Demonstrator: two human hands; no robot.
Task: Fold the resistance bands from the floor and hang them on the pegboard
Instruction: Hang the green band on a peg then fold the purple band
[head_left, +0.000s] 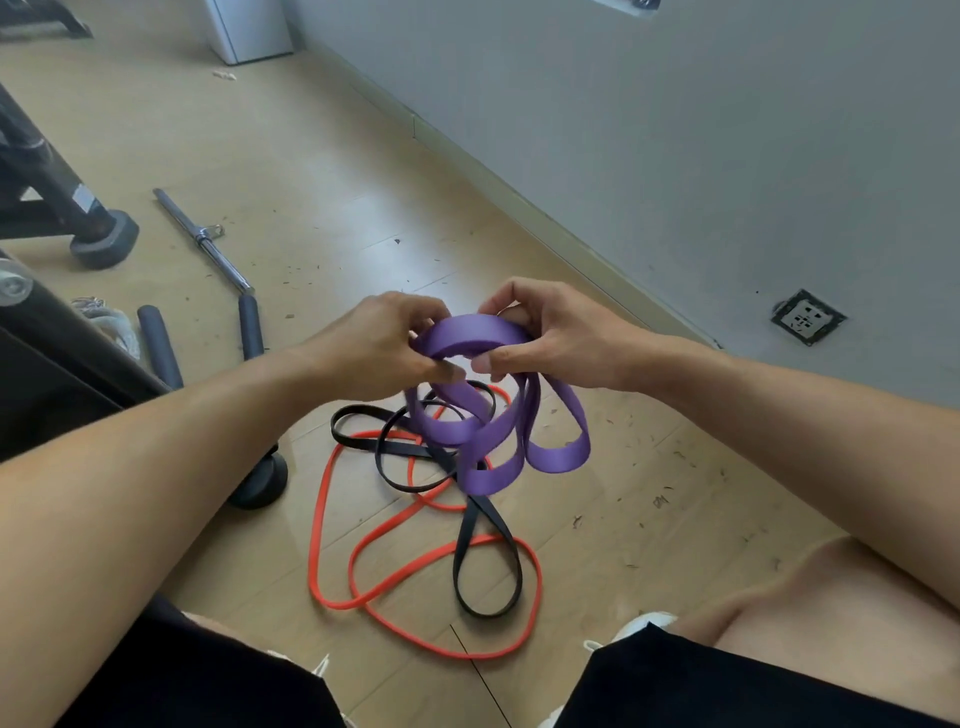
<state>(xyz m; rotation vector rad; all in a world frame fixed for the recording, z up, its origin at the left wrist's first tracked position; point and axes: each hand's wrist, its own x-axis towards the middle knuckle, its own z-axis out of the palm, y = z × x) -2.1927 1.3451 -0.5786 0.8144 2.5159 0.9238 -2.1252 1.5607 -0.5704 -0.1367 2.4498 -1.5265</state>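
A wide purple band is gripped above the wooden floor by the left hand and right hand, fingers curled round its gathered top, flat matte loops dangling. Even loops are best stacked before hanging. A thin orange band and black band lie tangled beneath.

Home gym: barbell bar, bands.

metal bar, wall socket
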